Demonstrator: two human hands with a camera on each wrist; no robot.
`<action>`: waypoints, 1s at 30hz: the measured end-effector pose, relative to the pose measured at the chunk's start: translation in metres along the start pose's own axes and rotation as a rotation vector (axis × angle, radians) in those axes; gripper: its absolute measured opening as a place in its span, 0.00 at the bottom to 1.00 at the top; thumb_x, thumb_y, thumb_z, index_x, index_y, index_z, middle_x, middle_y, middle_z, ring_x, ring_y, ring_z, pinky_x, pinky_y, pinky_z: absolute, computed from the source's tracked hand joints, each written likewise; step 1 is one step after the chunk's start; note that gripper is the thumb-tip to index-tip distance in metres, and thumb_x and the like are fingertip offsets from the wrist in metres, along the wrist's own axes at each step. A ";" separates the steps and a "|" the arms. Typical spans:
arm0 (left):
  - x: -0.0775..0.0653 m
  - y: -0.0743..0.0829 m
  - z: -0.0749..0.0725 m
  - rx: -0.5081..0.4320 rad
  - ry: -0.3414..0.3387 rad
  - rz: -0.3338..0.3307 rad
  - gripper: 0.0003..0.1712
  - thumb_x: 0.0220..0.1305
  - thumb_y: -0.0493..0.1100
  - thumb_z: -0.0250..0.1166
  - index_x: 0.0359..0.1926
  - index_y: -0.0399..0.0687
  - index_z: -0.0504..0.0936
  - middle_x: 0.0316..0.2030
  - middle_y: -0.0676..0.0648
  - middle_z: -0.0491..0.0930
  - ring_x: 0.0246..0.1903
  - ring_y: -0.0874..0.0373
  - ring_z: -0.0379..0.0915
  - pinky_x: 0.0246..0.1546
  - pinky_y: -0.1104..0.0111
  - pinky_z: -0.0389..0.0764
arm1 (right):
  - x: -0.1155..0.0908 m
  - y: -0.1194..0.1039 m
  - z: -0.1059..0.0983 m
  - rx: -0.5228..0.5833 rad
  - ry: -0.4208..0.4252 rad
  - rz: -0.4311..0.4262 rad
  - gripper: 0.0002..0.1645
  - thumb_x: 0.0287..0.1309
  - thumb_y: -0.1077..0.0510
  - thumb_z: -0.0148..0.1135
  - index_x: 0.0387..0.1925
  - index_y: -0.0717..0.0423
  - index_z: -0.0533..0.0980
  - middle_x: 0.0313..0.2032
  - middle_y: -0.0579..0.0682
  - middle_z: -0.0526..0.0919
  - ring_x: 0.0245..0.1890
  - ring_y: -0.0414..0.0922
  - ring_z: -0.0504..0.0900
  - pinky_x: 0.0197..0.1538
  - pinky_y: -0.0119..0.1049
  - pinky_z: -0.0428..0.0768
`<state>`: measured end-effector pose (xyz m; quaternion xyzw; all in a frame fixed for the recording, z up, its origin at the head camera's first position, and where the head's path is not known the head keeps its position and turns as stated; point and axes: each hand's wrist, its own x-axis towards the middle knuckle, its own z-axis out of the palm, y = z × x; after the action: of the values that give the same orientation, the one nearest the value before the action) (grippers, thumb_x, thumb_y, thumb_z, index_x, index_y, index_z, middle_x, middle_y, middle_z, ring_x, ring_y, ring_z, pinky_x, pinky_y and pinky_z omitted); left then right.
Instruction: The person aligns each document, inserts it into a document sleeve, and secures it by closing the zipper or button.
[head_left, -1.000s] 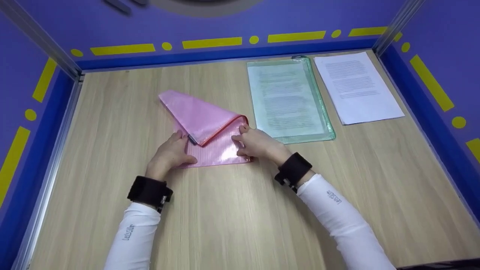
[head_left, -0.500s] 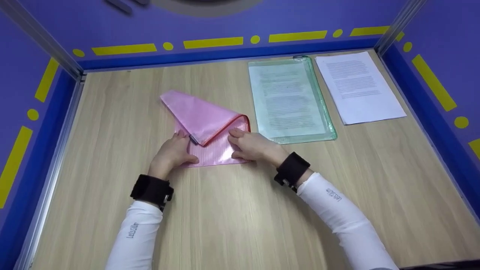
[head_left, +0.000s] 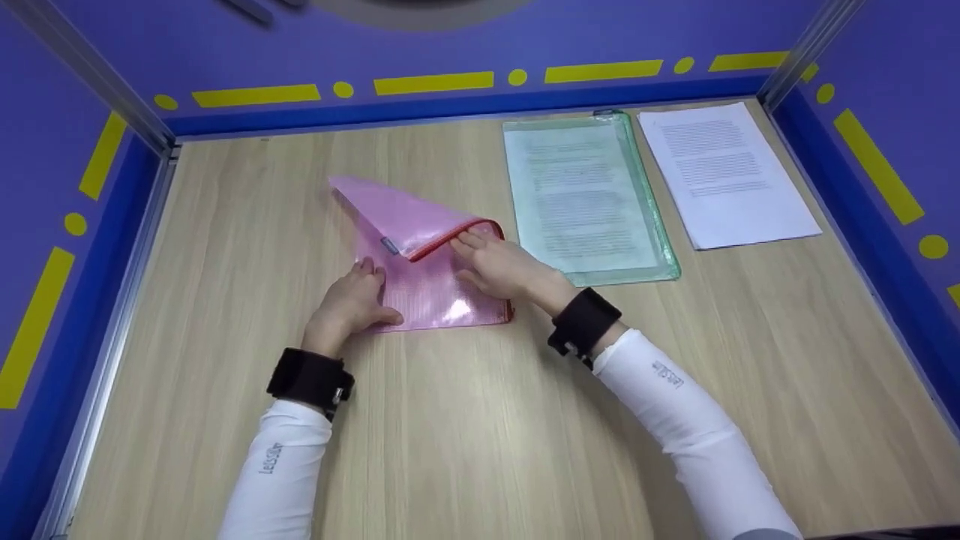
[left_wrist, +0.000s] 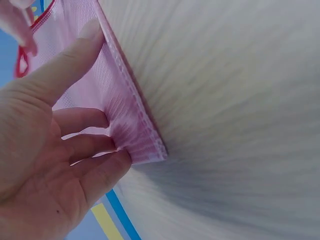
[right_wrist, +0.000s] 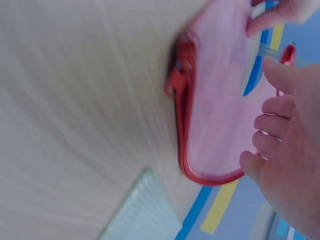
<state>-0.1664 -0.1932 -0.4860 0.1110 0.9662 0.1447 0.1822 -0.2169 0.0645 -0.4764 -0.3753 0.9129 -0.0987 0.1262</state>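
Note:
A translucent pink zip document pouch [head_left: 420, 292] with a red zipper lies on the table, its upper layer folded into a raised flap [head_left: 405, 214]. My left hand [head_left: 349, 304] rests on the pouch's left part, thumb along the near edge and fingertips by the left side; the left wrist view shows these fingers spread on the pink sheet [left_wrist: 127, 117]. My right hand [head_left: 499, 262] has its extended fingers against the underside of the flap near the red-edged opening. The red zipper pull [right_wrist: 175, 82] hangs at one corner in the right wrist view.
A green zip pouch [head_left: 667, 255] with printed sheets inside lies right of the pink one. A stack of printed paper [head_left: 735, 217] lies farther right. Blue and purple panels [head_left: 420, 45] wall the table at the back and sides.
My right hand has moved away from me, under the flap, and the flap's near corner has shifted back from the front edge. My left hand stays in place on the pouch.

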 end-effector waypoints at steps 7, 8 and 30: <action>0.001 0.002 0.000 0.024 -0.002 0.004 0.49 0.52 0.54 0.74 0.64 0.24 0.68 0.70 0.22 0.58 0.72 0.30 0.54 0.70 0.45 0.65 | -0.003 0.023 -0.016 0.162 0.200 0.079 0.39 0.73 0.49 0.51 0.75 0.64 0.52 0.78 0.61 0.49 0.79 0.54 0.47 0.79 0.46 0.53; 0.001 0.002 0.000 0.021 -0.006 -0.001 0.49 0.52 0.54 0.74 0.65 0.24 0.67 0.70 0.22 0.57 0.72 0.30 0.53 0.70 0.45 0.64 | -0.003 0.026 -0.016 0.181 0.220 0.094 0.39 0.73 0.49 0.51 0.75 0.64 0.51 0.78 0.61 0.49 0.79 0.54 0.47 0.79 0.46 0.54; 0.001 0.001 -0.001 -0.059 -0.035 -0.047 0.52 0.51 0.52 0.75 0.68 0.25 0.63 0.73 0.23 0.49 0.74 0.30 0.47 0.73 0.44 0.59 | -0.026 0.009 0.015 0.051 -0.127 0.095 0.30 0.65 0.45 0.61 0.59 0.61 0.73 0.73 0.69 0.60 0.76 0.61 0.57 0.74 0.50 0.64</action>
<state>-0.1677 -0.1918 -0.4851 0.0852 0.9605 0.1669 0.2057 -0.2002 0.0879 -0.4888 -0.3337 0.9171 -0.0916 0.1978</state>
